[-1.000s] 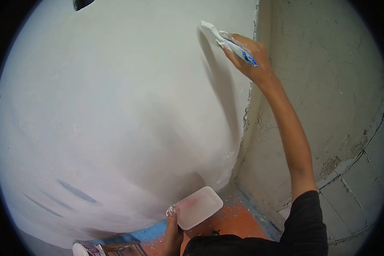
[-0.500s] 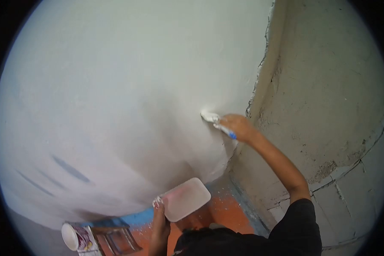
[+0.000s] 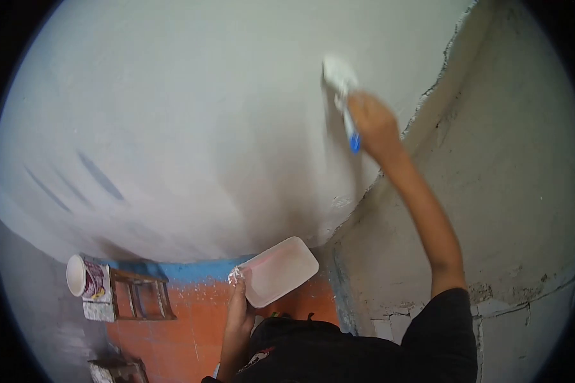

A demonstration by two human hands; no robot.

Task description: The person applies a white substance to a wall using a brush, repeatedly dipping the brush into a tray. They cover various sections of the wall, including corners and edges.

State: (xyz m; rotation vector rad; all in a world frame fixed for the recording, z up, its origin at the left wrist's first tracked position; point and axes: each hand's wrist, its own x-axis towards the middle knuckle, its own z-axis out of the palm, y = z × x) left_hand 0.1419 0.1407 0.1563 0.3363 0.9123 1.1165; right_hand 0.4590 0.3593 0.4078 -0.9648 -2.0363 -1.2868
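Upward and farther along the pale wall (image 3: pixel 140 96) went the brush (image 3: pixel 340 75) since half a second before, and my view shifted too, so that the tray, the bucket and the floor all sat higher in it. I had the right hand (image 3: pixel 375 121) with its grip clenched around the brush, the blue handle end sticking out on the near side and the white bristles on the far side. Blur kept me from telling whether the bristles pressed on the wall, though their shadow lay right beside them. My left hand (image 3: pixel 239 313) was near the middle, its grip grasping the left corner of a shallow whitish tray (image 3: pixel 287 271), which was tilted and tinged pink inside; white smears showed by the thumb. Far to the right of the brush ran the wall's ragged edge (image 3: pixel 421 105), with a rough grey wall (image 3: pixel 511 166) beyond it. At the left I saw a white bucket (image 3: pixel 76 276) on a wooden stand (image 3: pixel 134 297), next to a blue strip (image 3: pixel 191 272) along the wall's foot and above an orange floor (image 3: pixel 179 338).
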